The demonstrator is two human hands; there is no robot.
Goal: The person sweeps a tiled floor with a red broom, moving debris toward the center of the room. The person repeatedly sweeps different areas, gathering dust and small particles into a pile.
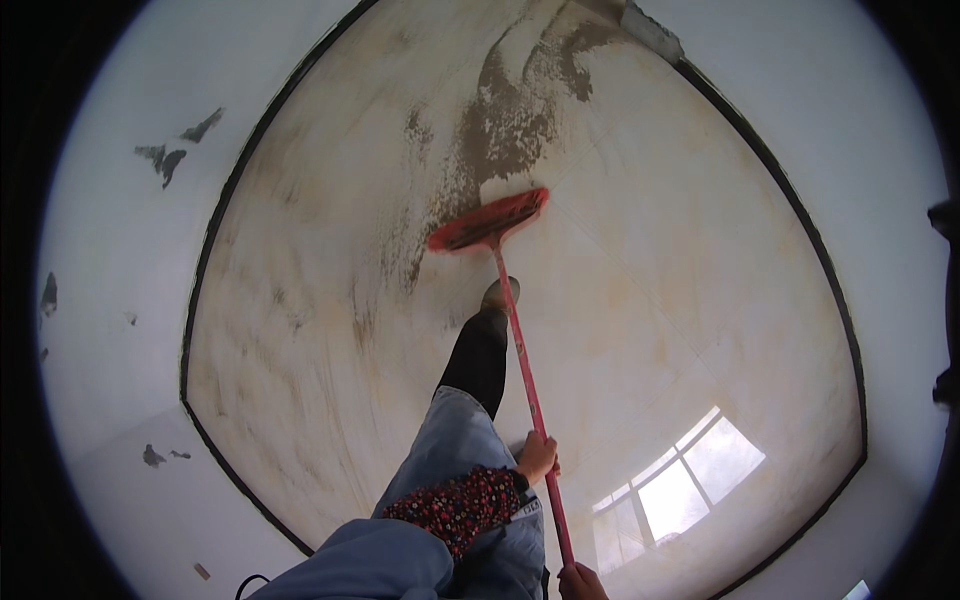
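A red push broom [491, 219] stands on the tiled floor [637, 300], its wide head tilted up toward the right. The red pole [529, 375] runs back toward my body. My left hand [537, 457] is closed round the middle of the pole, below a dark floral sleeve [465, 506]. Lower down, at the bottom edge, my right hand [581, 582] grips the pole near its end. Just beyond the broom head lies a brown patch of wet-looking dirt [502, 127], which streaks down past its left side.
White walls [112, 247] with dark damaged patches rise at the left, edged by a black baseboard [196, 285]. Another black baseboard [795, 195] curves along the right. My shoe [499, 294] is close behind the broom head. A window reflects on the floor at lower right.
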